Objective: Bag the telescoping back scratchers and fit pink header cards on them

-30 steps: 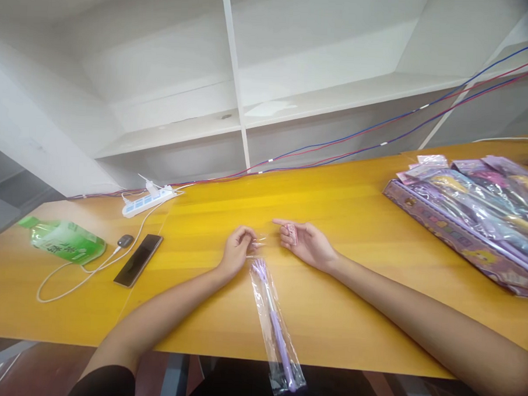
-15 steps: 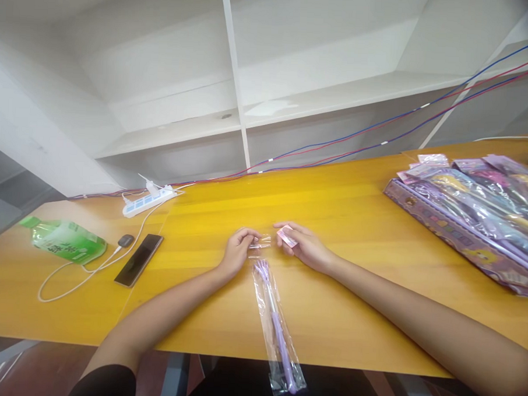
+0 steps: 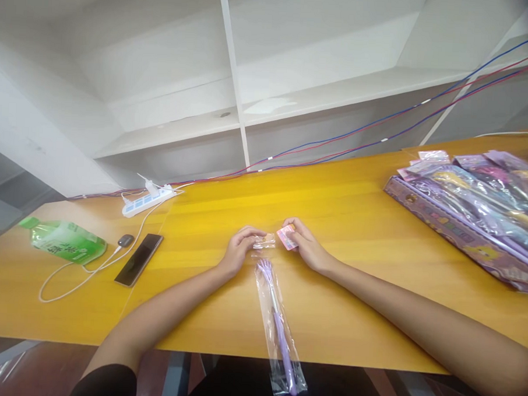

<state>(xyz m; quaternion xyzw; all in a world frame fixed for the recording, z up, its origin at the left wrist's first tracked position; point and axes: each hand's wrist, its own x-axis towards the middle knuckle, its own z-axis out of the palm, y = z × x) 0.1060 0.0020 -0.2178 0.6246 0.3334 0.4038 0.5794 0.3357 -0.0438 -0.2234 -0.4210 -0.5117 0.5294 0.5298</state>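
Note:
A purple toothbrush in a clear plastic sleeve [image 3: 280,330] lies on the yellow table [image 3: 342,207], its far end between my hands and its near end past the table's front edge. My left hand [image 3: 239,250] is closed, pinching the sleeve's open top flap. My right hand [image 3: 304,245] is closed on a small pink card [image 3: 287,236] held just beside that flap. The two hands nearly touch.
A purple box of wrapped toothbrush packs [image 3: 473,213] sits at the right. At the left lie a green bottle [image 3: 63,240], a black phone [image 3: 138,258] with a white cable, and a white power strip [image 3: 148,200]. White shelving stands behind the table.
My right hand turned from palm-up to fingers down and brought the pink card leftward to the sleeve's top. My left hand kept its pinch on the flap.

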